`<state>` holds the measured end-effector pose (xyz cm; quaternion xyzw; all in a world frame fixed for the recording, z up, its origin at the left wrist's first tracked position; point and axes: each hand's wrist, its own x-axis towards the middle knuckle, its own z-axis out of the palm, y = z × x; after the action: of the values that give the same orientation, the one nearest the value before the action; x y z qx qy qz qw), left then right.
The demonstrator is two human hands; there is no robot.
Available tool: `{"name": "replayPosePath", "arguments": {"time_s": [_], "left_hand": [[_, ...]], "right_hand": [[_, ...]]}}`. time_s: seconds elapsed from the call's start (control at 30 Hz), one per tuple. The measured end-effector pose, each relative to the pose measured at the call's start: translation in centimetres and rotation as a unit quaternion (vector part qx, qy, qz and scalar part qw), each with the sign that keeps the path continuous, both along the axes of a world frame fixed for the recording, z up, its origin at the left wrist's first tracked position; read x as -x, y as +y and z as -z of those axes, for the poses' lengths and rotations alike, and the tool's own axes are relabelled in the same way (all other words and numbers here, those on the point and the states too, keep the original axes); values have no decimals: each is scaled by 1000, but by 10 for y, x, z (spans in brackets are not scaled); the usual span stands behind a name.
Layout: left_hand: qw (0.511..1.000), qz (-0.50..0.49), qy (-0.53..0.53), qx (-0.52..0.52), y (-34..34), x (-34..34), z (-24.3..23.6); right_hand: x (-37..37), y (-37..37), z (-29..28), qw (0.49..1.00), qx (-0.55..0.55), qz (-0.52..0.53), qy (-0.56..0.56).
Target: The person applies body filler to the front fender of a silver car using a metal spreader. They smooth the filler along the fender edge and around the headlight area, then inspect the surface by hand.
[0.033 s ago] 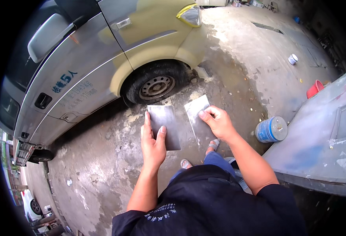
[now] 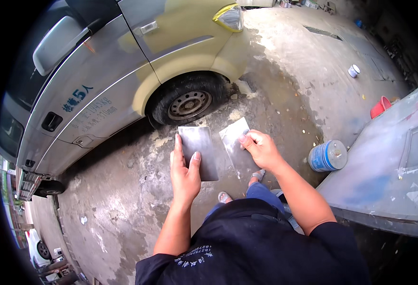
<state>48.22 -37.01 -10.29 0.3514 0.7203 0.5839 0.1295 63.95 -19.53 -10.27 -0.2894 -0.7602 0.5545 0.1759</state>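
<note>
My left hand [image 2: 185, 176] is closed on a thin, flat grey plate [image 2: 203, 154] shaped like a rectangle, with the thumb across its face and the fingers along its left edge. To the right, my right hand [image 2: 264, 151] pinches a second thin grey plate [image 2: 233, 136] between thumb and fingers. That one is tilted, and its upper end catches bright light. A small gap separates the two plates, which are held up in front of my body above the floor. Smudges mark both faces.
A silver van [image 2: 118, 90] with a yellowish front fender [image 2: 185, 52] and a dirty wheel [image 2: 190, 104] stands ahead to the left. At right are a blue-and-white bucket [image 2: 328, 156], a pale panel [image 2: 385, 166], a red container [image 2: 380, 107] and a small can [image 2: 354, 71]. The concrete floor [image 2: 118, 204] is stained.
The plate in my right hand has shifted slightly left and down, and its tilt has changed a little. My left hand and its plate stay almost still.
</note>
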Motion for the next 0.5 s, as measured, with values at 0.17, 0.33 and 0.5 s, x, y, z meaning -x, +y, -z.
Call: {"name": "replayPosePath", "arguments": {"time_s": [0.17, 0.33, 0.5], "left_hand": [[1000, -2, -1, -15, 5, -4, 0], [999, -18, 31, -7, 6, -5, 1], [997, -57, -20, -44, 6, -6, 6]], "right_hand": [[16, -29, -3, 994, -86, -41, 61], [28, -50, -8, 990, -104, -57, 77], [30, -66, -4, 992, -96, -37, 69]]}}
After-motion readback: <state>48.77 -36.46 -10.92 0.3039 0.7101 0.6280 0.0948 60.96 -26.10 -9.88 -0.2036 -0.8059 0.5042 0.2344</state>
